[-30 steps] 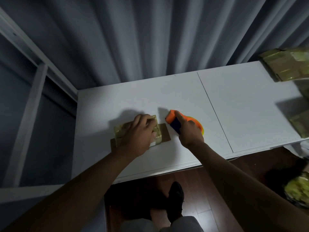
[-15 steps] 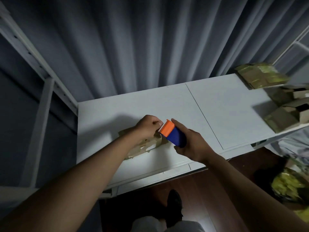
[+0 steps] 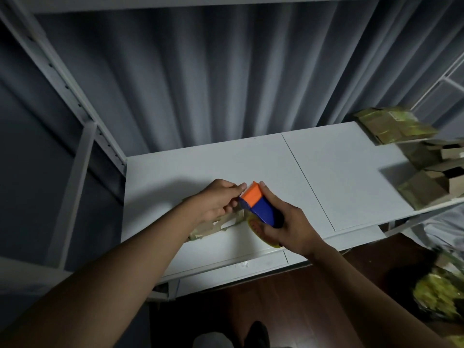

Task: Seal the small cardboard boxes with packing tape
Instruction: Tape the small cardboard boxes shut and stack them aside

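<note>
I read this as mid-job, on one box among several. My right hand [image 3: 288, 222] is wrapped around the orange-and-blue plastic tape dispenser [image 3: 258, 204], with the yellowish roll of clear packing tape [image 3: 261, 231] showing under the palm; fingers and thumb are curled firmly round the blue body, and the orange cutter end points toward my other hand. My left hand [image 3: 218, 200] has its fingertips pinched together right at the serrated edge of the cutter, and I judge it is gripping the loose end of the tape, though the strip itself is too thin and clear for me to make out.

The small brown cardboard box [image 3: 216, 226] I am working on lies on the white shelf board [image 3: 251, 159], just under and behind my left wrist, largely hidden. What shows of it looks glossy with tape already, with a flap or loose piece sticking out toward the shelf's front edge, so I take it as partly wrapped, not finished.

At the far right of the shelf sits a pile of small cardboard boxes [image 3: 411, 151]. The top ones shine greenish with tape and seem sealed; lower ones appear to have open flaps and dark insides, so I count those as still to do. On the dark wood floor [image 3: 326, 285] at lower right lies a blurred yellow-green heap [image 3: 437, 295]; I cannot tell what it is.
</note>
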